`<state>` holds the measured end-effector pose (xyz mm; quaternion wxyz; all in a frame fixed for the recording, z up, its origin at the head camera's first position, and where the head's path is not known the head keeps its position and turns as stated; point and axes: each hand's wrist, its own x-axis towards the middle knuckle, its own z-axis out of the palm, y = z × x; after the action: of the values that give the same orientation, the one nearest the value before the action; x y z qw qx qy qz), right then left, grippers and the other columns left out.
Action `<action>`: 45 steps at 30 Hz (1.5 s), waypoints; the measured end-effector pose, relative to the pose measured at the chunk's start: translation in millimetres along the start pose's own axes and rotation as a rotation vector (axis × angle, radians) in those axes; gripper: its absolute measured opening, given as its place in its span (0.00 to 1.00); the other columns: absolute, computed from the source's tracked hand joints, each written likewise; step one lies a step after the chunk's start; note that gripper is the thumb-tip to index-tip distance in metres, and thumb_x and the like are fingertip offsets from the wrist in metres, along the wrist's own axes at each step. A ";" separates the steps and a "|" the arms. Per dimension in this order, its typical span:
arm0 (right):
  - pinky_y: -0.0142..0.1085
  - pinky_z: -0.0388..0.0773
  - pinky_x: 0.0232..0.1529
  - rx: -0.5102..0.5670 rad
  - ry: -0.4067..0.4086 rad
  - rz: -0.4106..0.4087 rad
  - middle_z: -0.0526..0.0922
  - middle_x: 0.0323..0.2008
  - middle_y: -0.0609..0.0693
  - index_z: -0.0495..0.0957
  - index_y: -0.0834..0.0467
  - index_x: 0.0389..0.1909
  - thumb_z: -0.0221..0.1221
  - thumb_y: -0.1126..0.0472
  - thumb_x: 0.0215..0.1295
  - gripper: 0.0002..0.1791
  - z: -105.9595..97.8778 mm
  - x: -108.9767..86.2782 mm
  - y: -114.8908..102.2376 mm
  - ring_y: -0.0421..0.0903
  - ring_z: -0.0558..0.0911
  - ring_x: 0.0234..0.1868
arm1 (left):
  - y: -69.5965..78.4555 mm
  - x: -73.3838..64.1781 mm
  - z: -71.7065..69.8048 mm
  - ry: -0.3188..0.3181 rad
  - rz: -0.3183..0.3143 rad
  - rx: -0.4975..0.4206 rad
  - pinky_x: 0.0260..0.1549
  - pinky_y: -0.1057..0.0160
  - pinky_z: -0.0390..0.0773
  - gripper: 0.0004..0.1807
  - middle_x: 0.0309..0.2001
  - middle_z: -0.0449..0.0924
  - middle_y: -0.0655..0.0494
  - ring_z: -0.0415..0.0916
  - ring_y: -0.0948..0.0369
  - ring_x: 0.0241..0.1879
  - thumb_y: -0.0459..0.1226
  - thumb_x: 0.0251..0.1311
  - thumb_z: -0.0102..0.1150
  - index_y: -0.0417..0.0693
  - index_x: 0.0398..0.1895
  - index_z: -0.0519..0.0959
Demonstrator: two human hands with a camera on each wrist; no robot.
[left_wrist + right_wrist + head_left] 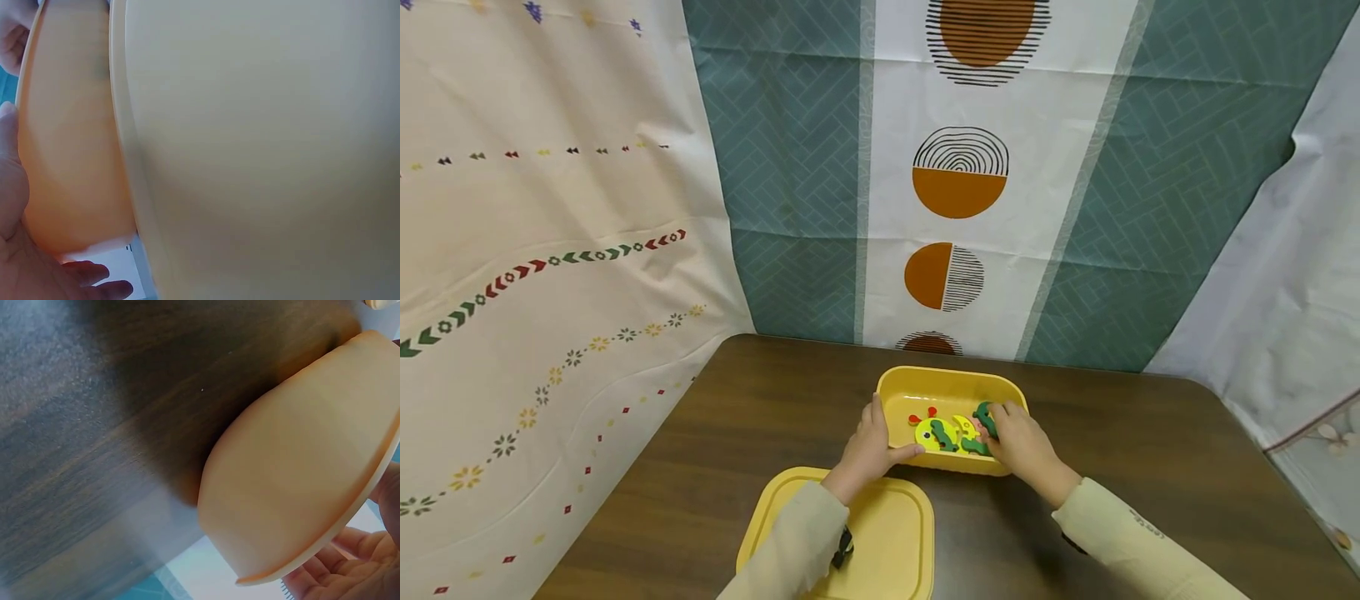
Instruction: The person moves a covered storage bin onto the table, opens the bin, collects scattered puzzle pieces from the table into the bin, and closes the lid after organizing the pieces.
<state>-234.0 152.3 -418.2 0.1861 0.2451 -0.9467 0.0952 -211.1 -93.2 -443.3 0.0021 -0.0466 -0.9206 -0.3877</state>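
A yellow box [951,372] sits on the table with several flat coloured pieces in it. My left hand [867,450] holds its left side, thumb over the front rim and fingers along the outer wall. In the left wrist view that hand [28,244] wraps the corner of the box [75,144]. Over the right rim reaches my right hand [1021,443], its fingertips pinching a green piece [984,416]. Beside it lie a yellow crescent [964,427], a yellow round piece [923,434] and more green pieces [974,447]. The right wrist view hides the fingertips behind the box wall [300,469].
A yellow lid [891,533] lies flat on the brown table [1075,417], in front and left of the box, partly under my left forearm. Patterned curtains [790,167] hang behind the table and at both sides.
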 end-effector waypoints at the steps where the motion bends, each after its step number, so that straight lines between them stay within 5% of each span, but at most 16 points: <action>1: 0.43 0.78 0.32 -0.001 0.003 0.002 0.75 0.29 0.58 0.76 0.69 0.40 0.71 0.64 0.49 0.21 -0.2 -0.4 0.1 0.50 0.73 0.28 | 0.3 -0.1 0.2 0.000 0.001 0.001 0.62 0.42 0.64 0.62 0.70 0.49 0.32 0.58 0.40 0.66 0.55 0.49 0.68 0.32 0.73 0.40; 12: 0.45 0.79 0.37 -0.009 0.028 0.016 0.77 0.33 0.59 0.77 0.69 0.39 0.71 0.63 0.48 0.21 -4.5 -5.0 -2.5 0.53 0.76 0.33 | 2.5 1.6 -1.7 -0.019 -0.008 0.004 0.63 0.42 0.62 0.63 0.71 0.46 0.33 0.53 0.41 0.69 0.55 0.49 0.68 0.32 0.73 0.40; 19: 0.47 0.77 0.41 0.096 0.018 0.055 0.77 0.40 0.61 0.77 0.69 0.45 0.69 0.60 0.52 0.23 -7.6 -8.3 -11.5 0.54 0.75 0.38 | -5.6 -3.0 -4.0 0.016 -0.028 -0.008 0.61 0.40 0.64 0.62 0.71 0.46 0.34 0.54 0.40 0.68 0.55 0.48 0.69 0.34 0.73 0.42; 25: 0.48 0.75 0.43 0.185 0.099 0.069 0.75 0.48 0.62 0.75 0.68 0.51 0.69 0.61 0.52 0.26 -8.4 -19.9 -16.0 0.55 0.74 0.43 | -11.6 -7.8 -7.8 0.027 -0.023 -0.005 0.58 0.38 0.65 0.63 0.71 0.47 0.34 0.57 0.39 0.66 0.58 0.45 0.70 0.34 0.73 0.44; 33: 0.46 0.74 0.39 0.251 0.175 0.043 0.74 0.49 0.61 0.75 0.66 0.50 0.68 0.64 0.51 0.24 -10.3 -37.8 -25.3 0.54 0.73 0.43 | -14.8 -15.3 -21.5 0.039 -0.002 0.026 0.64 0.35 0.54 0.66 0.73 0.46 0.39 0.51 0.41 0.70 0.64 0.42 0.67 0.40 0.75 0.43; 38: 0.51 0.74 0.46 0.278 0.149 0.061 0.74 0.49 0.59 0.75 0.66 0.50 0.68 0.62 0.50 0.25 -15.6 -46.8 -34.9 0.55 0.74 0.47 | -17.8 -24.0 -35.0 0.093 0.064 0.037 0.61 0.34 0.59 0.60 0.74 0.44 0.39 0.50 0.40 0.71 0.60 0.47 0.67 0.40 0.75 0.46; 45: 0.53 0.74 0.52 0.467 0.001 0.183 0.76 0.50 0.57 0.73 0.65 0.53 0.67 0.62 0.55 0.25 -22.1 -58.7 -51.8 0.57 0.74 0.53 | -26.0 -42.0 -45.9 0.129 0.035 -0.003 0.60 0.36 0.62 0.52 0.74 0.45 0.40 0.51 0.40 0.70 0.54 0.54 0.65 0.41 0.74 0.49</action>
<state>-153.8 138.8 -416.9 0.1154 0.1948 -0.9172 0.3279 -173.0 -147.5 -431.4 0.0681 -0.0378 -0.9171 -0.3910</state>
